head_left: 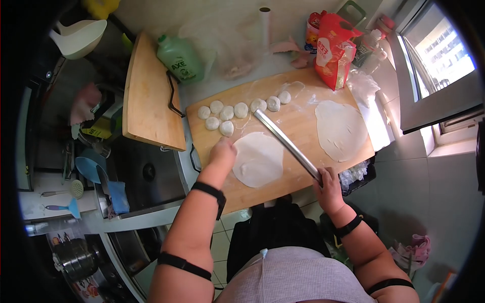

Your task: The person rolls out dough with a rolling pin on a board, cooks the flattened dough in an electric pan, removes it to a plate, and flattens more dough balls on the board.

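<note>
In the head view, my right hand is wrapped round the near end of a metal rolling pin, which slants away across the wooden board. Its far end reaches the row of small dough balls. At the left edge of a flat round dough sheet, my left hand has its fingers closed on the rim. Several floury dough balls sit along the back left of the board. A second rolled dough sheet lies at the board's right.
A red flour bag stands behind the board's right end. A green detergent bottle is at the back left, beside an upright wooden board with a black handle. The sink lies left; an open window juts in at right.
</note>
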Demonstrator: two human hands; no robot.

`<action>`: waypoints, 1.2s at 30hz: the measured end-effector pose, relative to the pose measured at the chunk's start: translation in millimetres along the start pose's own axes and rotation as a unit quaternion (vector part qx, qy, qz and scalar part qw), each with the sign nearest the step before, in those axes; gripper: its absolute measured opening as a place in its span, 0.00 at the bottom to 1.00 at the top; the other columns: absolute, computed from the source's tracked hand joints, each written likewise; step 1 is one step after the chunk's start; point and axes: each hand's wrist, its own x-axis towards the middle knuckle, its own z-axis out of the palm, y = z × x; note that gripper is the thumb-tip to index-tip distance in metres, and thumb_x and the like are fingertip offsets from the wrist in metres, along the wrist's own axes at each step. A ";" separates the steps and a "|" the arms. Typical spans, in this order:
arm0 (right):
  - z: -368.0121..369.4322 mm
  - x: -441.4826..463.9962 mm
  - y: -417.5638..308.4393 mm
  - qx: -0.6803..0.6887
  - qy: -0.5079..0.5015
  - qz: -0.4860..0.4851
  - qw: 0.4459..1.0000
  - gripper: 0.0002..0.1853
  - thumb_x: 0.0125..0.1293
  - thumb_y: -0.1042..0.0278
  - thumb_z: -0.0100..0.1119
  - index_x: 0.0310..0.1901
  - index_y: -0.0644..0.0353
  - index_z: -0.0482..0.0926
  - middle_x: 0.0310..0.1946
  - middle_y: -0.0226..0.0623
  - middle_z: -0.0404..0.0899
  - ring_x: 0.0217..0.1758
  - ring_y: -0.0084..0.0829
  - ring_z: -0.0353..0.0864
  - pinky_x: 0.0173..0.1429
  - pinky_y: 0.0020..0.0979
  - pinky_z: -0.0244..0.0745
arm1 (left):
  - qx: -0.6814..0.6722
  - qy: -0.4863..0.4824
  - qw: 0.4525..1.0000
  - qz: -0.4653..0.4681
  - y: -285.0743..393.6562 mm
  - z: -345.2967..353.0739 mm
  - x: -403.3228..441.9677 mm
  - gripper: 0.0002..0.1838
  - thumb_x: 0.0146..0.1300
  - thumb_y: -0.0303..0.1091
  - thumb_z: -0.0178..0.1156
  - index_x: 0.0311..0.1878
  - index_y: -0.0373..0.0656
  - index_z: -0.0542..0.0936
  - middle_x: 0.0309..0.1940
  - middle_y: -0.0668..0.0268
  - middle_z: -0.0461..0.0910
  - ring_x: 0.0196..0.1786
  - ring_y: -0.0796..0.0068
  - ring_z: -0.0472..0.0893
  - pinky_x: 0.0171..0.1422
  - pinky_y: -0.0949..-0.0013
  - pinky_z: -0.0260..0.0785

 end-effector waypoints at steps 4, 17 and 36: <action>11.4 0.2 -3.4 -0.006 -0.044 -0.018 0.999 0.18 0.52 0.78 0.61 0.47 0.65 0.74 0.40 0.47 0.72 0.46 0.48 0.74 0.51 0.41 0.72 | -0.232 -0.007 0.970 -0.077 -31.7 28.6 -71.0 0.07 0.57 0.28 0.63 0.35 0.39 0.75 0.27 0.57 0.79 0.30 0.59 0.81 0.38 0.59 0.75; 50.6 22.7 -27.0 -0.102 -0.245 -0.234 0.935 0.15 0.53 0.69 0.57 0.45 0.56 0.79 0.40 0.35 0.74 0.50 0.34 0.75 0.56 0.38 0.70 | 0.065 0.057 0.989 0.120 -16.5 1.6 -169.4 0.38 0.60 0.46 0.59 0.71 0.41 0.60 0.73 0.55 0.57 0.74 0.53 0.58 0.75 0.41 0.44; 58.4 35.2 -26.2 -0.165 -0.181 -0.120 0.962 0.43 0.61 0.43 0.53 0.72 0.61 0.57 0.74 0.50 0.52 0.78 0.47 0.50 0.76 0.55 0.42 | 0.063 0.020 0.988 0.143 -20.6 -1.3 -142.1 0.42 0.61 0.54 0.54 0.73 0.39 0.57 0.76 0.55 0.52 0.78 0.55 0.50 0.78 0.44 0.37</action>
